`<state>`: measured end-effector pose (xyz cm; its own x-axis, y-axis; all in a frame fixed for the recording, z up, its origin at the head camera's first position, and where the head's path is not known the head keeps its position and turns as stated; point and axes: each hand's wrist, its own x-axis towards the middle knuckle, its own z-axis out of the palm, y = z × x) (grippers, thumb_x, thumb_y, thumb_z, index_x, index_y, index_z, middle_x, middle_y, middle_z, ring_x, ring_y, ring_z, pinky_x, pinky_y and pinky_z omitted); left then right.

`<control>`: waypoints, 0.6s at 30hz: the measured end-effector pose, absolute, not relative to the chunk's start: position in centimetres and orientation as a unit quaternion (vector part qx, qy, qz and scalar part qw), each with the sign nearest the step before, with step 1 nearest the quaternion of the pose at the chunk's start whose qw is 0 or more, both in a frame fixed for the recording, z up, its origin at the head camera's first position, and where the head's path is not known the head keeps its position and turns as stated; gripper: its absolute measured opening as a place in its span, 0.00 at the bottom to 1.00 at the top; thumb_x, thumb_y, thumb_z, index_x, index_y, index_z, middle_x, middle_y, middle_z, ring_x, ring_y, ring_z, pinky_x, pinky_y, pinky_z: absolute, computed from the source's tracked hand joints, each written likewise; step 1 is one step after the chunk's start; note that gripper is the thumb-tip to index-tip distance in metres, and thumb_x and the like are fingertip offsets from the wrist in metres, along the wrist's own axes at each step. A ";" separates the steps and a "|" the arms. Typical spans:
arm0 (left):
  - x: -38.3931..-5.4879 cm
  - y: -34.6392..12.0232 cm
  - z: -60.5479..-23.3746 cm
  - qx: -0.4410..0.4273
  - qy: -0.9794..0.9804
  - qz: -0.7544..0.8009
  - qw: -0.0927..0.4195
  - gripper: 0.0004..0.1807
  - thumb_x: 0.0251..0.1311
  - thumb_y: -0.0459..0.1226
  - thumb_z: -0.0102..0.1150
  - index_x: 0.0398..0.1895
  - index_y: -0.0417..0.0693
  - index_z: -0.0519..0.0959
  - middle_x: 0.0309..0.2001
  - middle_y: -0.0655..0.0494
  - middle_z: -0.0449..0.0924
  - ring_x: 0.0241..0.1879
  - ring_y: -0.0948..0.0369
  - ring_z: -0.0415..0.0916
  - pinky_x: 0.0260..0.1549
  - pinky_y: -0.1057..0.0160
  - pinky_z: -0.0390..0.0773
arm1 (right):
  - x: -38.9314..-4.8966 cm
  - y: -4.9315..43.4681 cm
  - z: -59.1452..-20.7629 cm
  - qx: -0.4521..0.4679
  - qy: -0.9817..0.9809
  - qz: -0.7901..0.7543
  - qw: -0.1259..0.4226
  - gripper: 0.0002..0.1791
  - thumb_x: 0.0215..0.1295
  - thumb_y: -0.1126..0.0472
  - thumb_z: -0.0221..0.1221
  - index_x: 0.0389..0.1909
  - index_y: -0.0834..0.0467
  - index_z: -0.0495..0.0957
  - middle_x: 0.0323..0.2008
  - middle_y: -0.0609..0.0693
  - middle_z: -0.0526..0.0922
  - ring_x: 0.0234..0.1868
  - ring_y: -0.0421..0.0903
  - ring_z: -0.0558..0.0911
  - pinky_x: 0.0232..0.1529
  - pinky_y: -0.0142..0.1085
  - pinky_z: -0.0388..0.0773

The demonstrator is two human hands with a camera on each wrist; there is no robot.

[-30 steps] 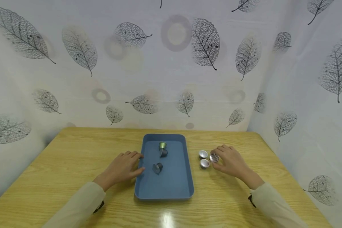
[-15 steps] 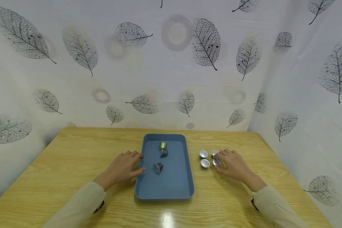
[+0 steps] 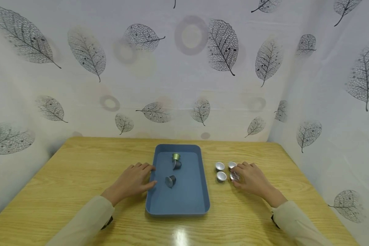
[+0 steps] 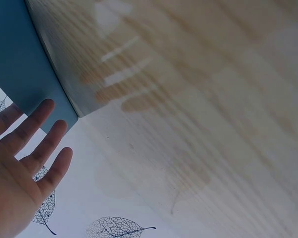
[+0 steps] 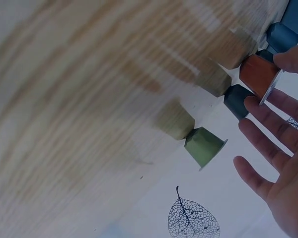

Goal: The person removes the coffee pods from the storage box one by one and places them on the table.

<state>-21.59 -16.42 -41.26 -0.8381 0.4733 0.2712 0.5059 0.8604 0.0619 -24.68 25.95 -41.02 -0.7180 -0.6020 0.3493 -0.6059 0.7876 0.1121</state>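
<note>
In the head view, my left hand rests at the left rim of a blue tray, fingers spread and nearly straight. The left wrist view shows these fingers by the tray's outer wall. On the right, my right hand pinches a brown coffee capsule between thumb and fingers, its foil lid up and its base at the tabletop. Close by stand a green capsule, a dark capsule and a blue capsule. The green one does not show in the head view.
Inside the tray lie a green capsule, a dark capsule and a grey capsule on its side. Several foil-topped capsules stand between tray and right hand. A leaf-print curtain surrounds the wooden table.
My right hand has shifted slightly right and toward me with its capsule, exposing another foil-topped capsule behind. The left hand and the tray stay in place.
</note>
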 end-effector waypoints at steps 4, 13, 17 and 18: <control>-21.6 -16.4 -41.2 -0.256 -0.956 -0.068 0.126 0.26 0.54 0.56 0.54 0.50 0.50 0.75 0.48 0.53 0.77 0.47 0.53 0.74 0.42 0.50 0.74 | -24.7 26.0 -41.1 0.324 -0.928 0.002 0.185 0.16 0.46 0.52 0.66 0.37 0.54 0.79 0.35 0.46 0.81 0.37 0.45 0.77 0.39 0.46 0.73; -21.6 -16.4 -41.2 -0.254 -0.957 -0.069 0.124 0.26 0.54 0.56 0.54 0.50 0.50 0.75 0.48 0.53 0.77 0.46 0.53 0.74 0.42 0.50 0.74 | -24.8 26.0 -41.2 0.323 -0.928 -0.002 0.187 0.17 0.47 0.51 0.66 0.37 0.54 0.79 0.34 0.46 0.80 0.36 0.45 0.76 0.38 0.46 0.73; -21.6 -16.4 -41.3 -0.256 -0.956 -0.069 0.125 0.26 0.54 0.57 0.54 0.49 0.50 0.75 0.48 0.54 0.77 0.46 0.53 0.74 0.42 0.50 0.74 | -24.8 26.0 -41.2 0.323 -0.927 -0.003 0.192 0.17 0.46 0.51 0.66 0.37 0.54 0.79 0.34 0.46 0.81 0.36 0.44 0.76 0.38 0.45 0.73; -21.6 -16.4 -41.3 -0.256 -0.956 -0.069 0.126 0.26 0.54 0.56 0.54 0.49 0.50 0.75 0.48 0.54 0.77 0.46 0.53 0.74 0.42 0.50 0.74 | -24.8 26.0 -41.2 0.324 -0.926 -0.002 0.193 0.17 0.46 0.51 0.66 0.37 0.54 0.79 0.34 0.46 0.81 0.36 0.44 0.76 0.38 0.45 0.73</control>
<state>-21.59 -16.44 -41.26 -0.8369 0.4724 0.2764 0.5074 0.8590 0.0681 -24.82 25.98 -41.19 -0.7164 -0.6005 0.3553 -0.5988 0.7905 0.1287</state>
